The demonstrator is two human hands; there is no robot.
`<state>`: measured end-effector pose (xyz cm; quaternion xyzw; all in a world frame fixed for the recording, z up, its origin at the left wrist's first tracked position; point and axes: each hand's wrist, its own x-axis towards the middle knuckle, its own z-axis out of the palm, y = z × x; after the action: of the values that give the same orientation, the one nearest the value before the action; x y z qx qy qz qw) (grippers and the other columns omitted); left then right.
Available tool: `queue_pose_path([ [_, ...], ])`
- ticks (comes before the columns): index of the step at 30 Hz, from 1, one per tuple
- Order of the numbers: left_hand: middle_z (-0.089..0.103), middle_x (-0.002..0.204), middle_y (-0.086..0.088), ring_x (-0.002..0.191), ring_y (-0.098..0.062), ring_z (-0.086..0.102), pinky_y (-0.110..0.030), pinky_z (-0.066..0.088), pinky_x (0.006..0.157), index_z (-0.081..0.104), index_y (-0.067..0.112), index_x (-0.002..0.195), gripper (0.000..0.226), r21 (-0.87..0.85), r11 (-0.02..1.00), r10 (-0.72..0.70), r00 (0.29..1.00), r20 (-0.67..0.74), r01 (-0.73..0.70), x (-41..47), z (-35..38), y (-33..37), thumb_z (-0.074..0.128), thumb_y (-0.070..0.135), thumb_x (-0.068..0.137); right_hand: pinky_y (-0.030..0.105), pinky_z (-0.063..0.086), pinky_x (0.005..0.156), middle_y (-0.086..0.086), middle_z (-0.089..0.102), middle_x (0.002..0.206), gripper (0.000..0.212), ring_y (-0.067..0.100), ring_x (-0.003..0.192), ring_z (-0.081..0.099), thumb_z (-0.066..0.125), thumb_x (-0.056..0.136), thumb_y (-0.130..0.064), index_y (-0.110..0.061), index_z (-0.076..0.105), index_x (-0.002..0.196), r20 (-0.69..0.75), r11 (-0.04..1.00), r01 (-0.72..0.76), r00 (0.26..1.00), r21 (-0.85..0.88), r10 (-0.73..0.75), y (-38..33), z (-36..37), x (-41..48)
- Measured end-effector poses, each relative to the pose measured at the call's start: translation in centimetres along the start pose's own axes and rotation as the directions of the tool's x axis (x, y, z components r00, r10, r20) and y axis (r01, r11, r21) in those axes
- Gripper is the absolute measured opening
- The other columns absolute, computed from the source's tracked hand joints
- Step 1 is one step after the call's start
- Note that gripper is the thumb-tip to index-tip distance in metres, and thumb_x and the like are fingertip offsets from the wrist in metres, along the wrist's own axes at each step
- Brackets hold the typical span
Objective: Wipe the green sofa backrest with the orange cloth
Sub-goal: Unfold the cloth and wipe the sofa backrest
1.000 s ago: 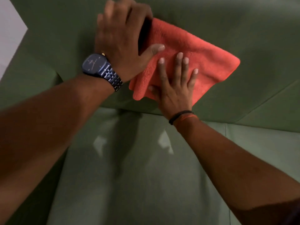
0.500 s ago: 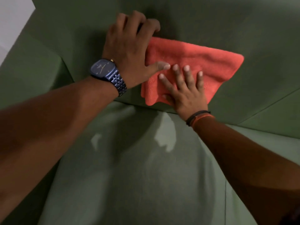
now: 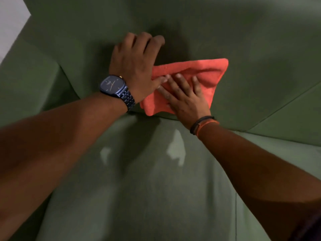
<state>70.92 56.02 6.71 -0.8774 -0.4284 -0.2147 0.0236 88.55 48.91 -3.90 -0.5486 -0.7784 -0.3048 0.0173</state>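
The orange cloth lies bunched against the lower part of the green sofa backrest, its bottom corner at the crease above the seat. My left hand, with a blue watch on its wrist, sits at the cloth's left edge. Its fingers are curled on the backrest and its thumb pins the cloth. My right hand lies flat on the cloth's lower middle with fingers spread, pressing it to the backrest. Part of the cloth is hidden under both hands.
The green seat cushion fills the lower view under my forearms. The sofa's left arm rises at the left. A second backrest cushion adjoins at the right along a seam. A pale wall patch shows at top left.
My left hand has slid down the backrest with the cloth's top edge. The cloth is now squashed shorter and more bunched. My right hand stays pressed on its lower part.
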Motion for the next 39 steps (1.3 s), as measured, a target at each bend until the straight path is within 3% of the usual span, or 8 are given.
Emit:
queue_pose_path([
  [4,0.056,0.115,-0.011,0.101,-0.037,0.048,-0.047,0.040,0.074,0.047,0.018,0.117,0.063,0.046,0.997,-0.061,0.998,-0.013,0.062,0.1,0.3,0.6,0.078,0.034,0.065,0.041,0.022,0.114,-0.001,0.035,0.152,0.060,0.021,0.139,0.033,0.050,0.093,-0.019,-0.029,0.025,0.146,-0.003,0.997,0.052,0.999,0.063,-0.052,1.4,-1.3,-0.4],
  [10,0.062,0.100,-0.013,0.098,-0.038,0.047,-0.046,0.034,0.078,0.061,0.010,0.094,0.032,0.033,0.996,-0.083,0.995,0.054,0.081,0.1,0.1,0.4,0.075,0.031,0.073,0.049,0.021,0.113,0.013,0.039,0.148,0.096,0.030,0.139,0.030,0.075,0.061,-0.046,-0.025,0.030,0.143,-0.020,0.938,-0.333,0.942,0.094,0.336,5.4,-5.1,1.7],
  [14,0.065,0.081,-0.016,0.082,-0.038,0.053,-0.045,0.034,0.070,0.060,0.010,0.084,0.017,-0.044,0.998,-0.040,0.999,0.031,0.042,-0.2,-0.2,0.9,0.072,0.019,0.074,0.038,0.030,0.090,0.004,0.069,0.106,0.030,0.026,0.115,0.056,0.071,0.069,-0.030,-0.026,0.067,0.098,-0.179,0.922,-0.369,0.905,0.117,0.385,5.7,-7.4,4.4],
  [16,0.063,0.075,-0.016,0.075,-0.038,0.054,-0.044,0.035,0.066,0.060,0.011,0.081,0.014,-0.040,0.999,0.009,0.999,0.030,-0.008,-0.4,-0.6,1.6,0.070,0.013,0.072,0.036,0.035,0.082,0.004,0.069,0.089,0.003,0.027,0.104,0.063,0.065,0.078,-0.023,-0.020,0.066,0.077,-0.194,0.947,-0.285,0.931,0.151,0.311,6.2,-7.9,4.4],
  [19,0.061,0.072,-0.015,0.070,-0.037,0.054,-0.042,0.034,0.063,0.059,0.014,0.079,0.013,-0.019,0.999,0.042,0.997,0.072,-0.041,-0.6,-1.2,3.4,0.070,0.011,0.071,0.036,0.045,0.069,0.011,0.067,0.084,0.004,0.032,0.100,0.064,0.059,0.083,-0.014,-0.011,0.062,0.082,-0.051,0.927,-0.175,0.978,0.331,0.202,6.7,-8.2,2.2],
  [22,0.063,0.073,-0.014,0.069,-0.036,0.057,-0.040,0.038,0.062,0.062,0.015,0.081,0.015,-0.018,0.994,0.108,0.978,0.177,-0.106,-1.1,-1.7,6.9,0.069,0.008,0.070,0.038,0.037,0.057,0.018,0.064,0.088,0.014,0.041,0.080,0.062,0.054,0.084,-0.007,-0.007,0.057,0.097,0.197,0.780,-0.290,0.956,0.554,0.215,7.6,-8.3,-2.1],
  [28,0.065,0.077,-0.016,0.072,-0.036,0.059,-0.042,0.045,0.066,0.066,0.008,0.085,0.017,-0.095,0.971,0.237,0.931,0.278,-0.219,-1.8,-0.1,22.2,0.067,0.003,0.069,0.047,0.049,0.070,0.018,0.059,0.095,0.017,0.039,0.084,0.060,0.051,0.083,-0.008,-0.012,0.058,0.098,0.383,0.601,-0.405,0.907,0.688,0.173,15.9,-9.1,-16.2],
  [39,0.059,0.069,-0.013,0.066,-0.034,0.055,-0.041,0.043,0.059,0.060,0.008,0.072,0.018,-0.295,0.903,0.336,0.941,0.032,-0.312,-1.1,7.8,54.6,0.066,0.000,0.057,0.035,0.047,0.052,0.015,0.062,0.084,0.021,0.035,0.071,0.059,0.069,0.078,-0.009,-0.012,0.065,0.099,0.307,0.776,-0.534,0.841,0.335,0.446,33.9,-14.0,-47.1],
])
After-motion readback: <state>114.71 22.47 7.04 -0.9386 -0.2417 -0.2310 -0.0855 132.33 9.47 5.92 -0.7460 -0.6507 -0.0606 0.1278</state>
